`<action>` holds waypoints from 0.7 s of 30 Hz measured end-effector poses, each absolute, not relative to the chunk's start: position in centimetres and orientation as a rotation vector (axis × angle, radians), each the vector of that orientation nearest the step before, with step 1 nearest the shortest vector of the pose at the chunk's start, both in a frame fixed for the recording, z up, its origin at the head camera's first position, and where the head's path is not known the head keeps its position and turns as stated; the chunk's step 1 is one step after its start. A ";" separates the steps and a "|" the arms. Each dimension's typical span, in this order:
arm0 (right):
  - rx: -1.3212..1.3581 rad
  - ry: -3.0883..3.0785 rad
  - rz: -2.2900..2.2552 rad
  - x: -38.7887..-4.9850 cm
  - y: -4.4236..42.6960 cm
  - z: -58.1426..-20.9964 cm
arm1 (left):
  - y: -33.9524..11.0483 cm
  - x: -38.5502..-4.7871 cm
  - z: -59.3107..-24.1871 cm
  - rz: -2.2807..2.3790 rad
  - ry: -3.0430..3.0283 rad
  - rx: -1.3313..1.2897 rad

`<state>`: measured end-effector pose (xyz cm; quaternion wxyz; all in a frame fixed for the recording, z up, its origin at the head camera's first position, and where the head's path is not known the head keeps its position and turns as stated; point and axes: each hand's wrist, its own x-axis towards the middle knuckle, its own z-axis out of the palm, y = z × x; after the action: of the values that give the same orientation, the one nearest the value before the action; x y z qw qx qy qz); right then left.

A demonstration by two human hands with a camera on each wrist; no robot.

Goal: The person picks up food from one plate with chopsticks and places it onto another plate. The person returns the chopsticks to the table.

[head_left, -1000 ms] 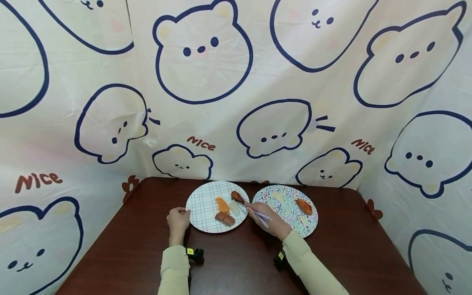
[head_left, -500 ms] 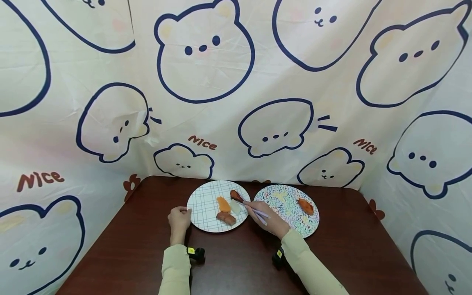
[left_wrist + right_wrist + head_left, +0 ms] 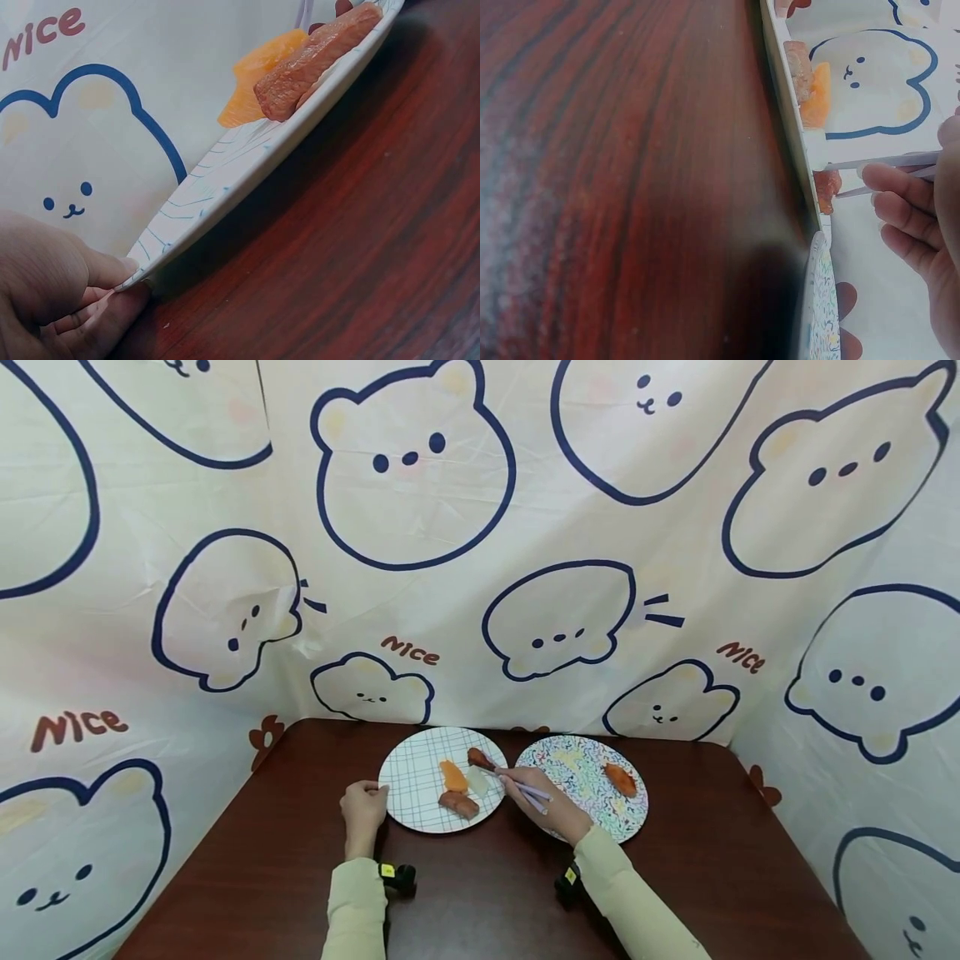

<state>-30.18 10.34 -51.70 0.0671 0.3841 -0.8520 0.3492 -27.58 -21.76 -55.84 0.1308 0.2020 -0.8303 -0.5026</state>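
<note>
My left hand [image 3: 363, 814] pinches the left rim of a white plate with blue grid lines [image 3: 405, 789], thumb on top and fingers below in the left wrist view. On that plate lie an orange piece [image 3: 453, 776], a pale, whitish piece [image 3: 477, 781], a brown meat-like chunk [image 3: 319, 64] and a dark brown drumstick-shaped piece [image 3: 480, 759]. My right hand [image 3: 553, 807] holds light purple chopsticks [image 3: 889, 161] over the plate's right side. Their tips are at the drumstick-shaped piece; whether they grip it is hard to tell.
Right of the grid plate stands a colourfully speckled plate [image 3: 562, 760] with a reddish-orange food piece [image 3: 620, 780] on it. Both plates sit at the back of a dark brown table [image 3: 480, 902], near a bear-print cloth [image 3: 420, 610] that encloses the back and sides.
</note>
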 end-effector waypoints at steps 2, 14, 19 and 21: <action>1.145 -2.582 1.068 -30.1 10.5 -51.6 | -21.7 -27.6 -55.9 -1.448 -2.409 0.590; 1.130 -2.501 1.120 -29.1 12.9 -50.8 | -21.8 -27.7 -56.1 -1.429 -2.419 0.583; 1.057 -2.513 1.162 -28.6 14.5 -50.3 | -21.7 -27.8 -56.1 -1.433 -2.421 0.593; 1.033 -2.514 1.180 -28.3 15.2 -50.1 | -21.7 -27.8 -56.1 -1.429 -2.420 0.589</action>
<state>-28.34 15.16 -50.05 0.0893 0.3472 -0.8451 0.3965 -27.79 -21.72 -56.07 0.1346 0.2033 -0.8352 -0.4930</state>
